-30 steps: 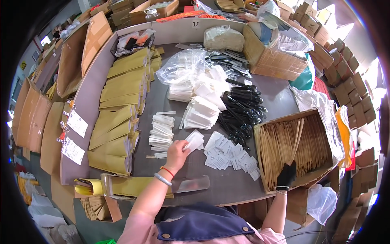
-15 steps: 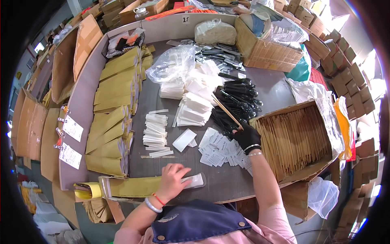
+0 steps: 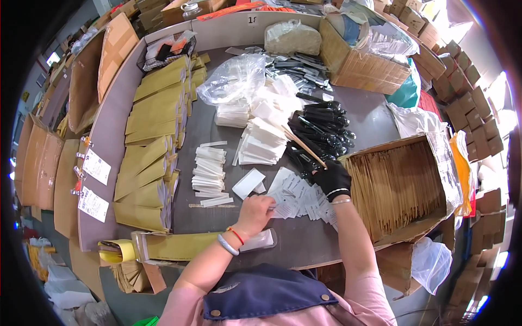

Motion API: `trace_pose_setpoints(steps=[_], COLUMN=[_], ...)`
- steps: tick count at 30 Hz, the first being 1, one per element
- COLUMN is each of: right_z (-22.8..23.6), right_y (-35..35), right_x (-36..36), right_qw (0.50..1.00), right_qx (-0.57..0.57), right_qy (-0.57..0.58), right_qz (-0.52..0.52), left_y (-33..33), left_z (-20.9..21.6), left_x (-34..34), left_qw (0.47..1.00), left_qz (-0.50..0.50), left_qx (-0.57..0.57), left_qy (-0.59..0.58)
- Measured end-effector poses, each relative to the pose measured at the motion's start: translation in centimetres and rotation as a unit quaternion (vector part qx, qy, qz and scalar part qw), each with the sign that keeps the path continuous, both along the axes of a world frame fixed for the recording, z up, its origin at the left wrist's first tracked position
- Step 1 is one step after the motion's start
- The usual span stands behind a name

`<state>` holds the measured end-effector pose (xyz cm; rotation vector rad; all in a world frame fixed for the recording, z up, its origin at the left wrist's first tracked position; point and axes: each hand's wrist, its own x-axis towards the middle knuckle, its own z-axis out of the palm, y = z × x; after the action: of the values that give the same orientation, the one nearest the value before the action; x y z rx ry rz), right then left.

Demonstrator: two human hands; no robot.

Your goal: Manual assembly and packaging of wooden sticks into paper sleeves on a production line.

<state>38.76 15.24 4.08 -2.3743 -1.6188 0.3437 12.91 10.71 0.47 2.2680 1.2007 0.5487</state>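
Note:
My bare left hand point(image 3: 255, 212) pinches at the left edge of a spread pile of small white printed cards point(image 3: 299, 193). Its fingertips are together on one card. My right hand point(image 3: 333, 178), in a black glove, is at the near end of a heap of black items in clear wrap point(image 3: 323, 127). A thin wooden stick point(image 3: 304, 145) slants across that heap, its near end against the glove. The gloved fingers blend into the black items, so their grip is hidden. Below my left wrist lies a long yellow-brown envelope point(image 3: 179, 247) with a clear, white-filled end.
Stacked yellow-brown envelopes point(image 3: 149, 119) line the left side. White folded slips point(image 3: 209, 174) and more white paper bundles point(image 3: 261, 141) lie mid-table, with a clear plastic bag point(image 3: 231, 81) behind. An open carton of upright brown envelopes point(image 3: 399, 190) stands right; another carton point(image 3: 364, 60) is behind.
My left hand has moved from the long envelope up and to the right, onto the printed cards. My gloved right hand stays by the black items. The view has shifted slightly.

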Motion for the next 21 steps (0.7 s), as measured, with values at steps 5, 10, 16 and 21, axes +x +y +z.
trace_pose_setpoints(steps=[5,10,16,21], right_z=[2.4,3.2,2.8,-0.7], right_y=[-3.4,-7.8,-11.1,-13.0], right_x=[0.8,2.5,-3.1,-7.1], right_qw=[0.992,0.990,0.935,0.925], right_qx=[0.127,0.109,0.015,-0.032], right_qy=[-0.019,0.067,0.233,0.206], right_qz=[0.002,0.051,0.265,0.318], left_y=[0.2,-2.8,-9.7,-12.4], left_z=[2.3,3.7,2.5,2.1], left_x=[-3.2,-7.8,-8.3,-9.1], left_qw=[0.972,0.954,0.992,0.986], left_qz=[0.121,0.154,0.116,-0.012], left_qx=[-0.154,-0.215,0.039,0.100], left_qy=[-0.127,-0.141,-0.002,0.132])
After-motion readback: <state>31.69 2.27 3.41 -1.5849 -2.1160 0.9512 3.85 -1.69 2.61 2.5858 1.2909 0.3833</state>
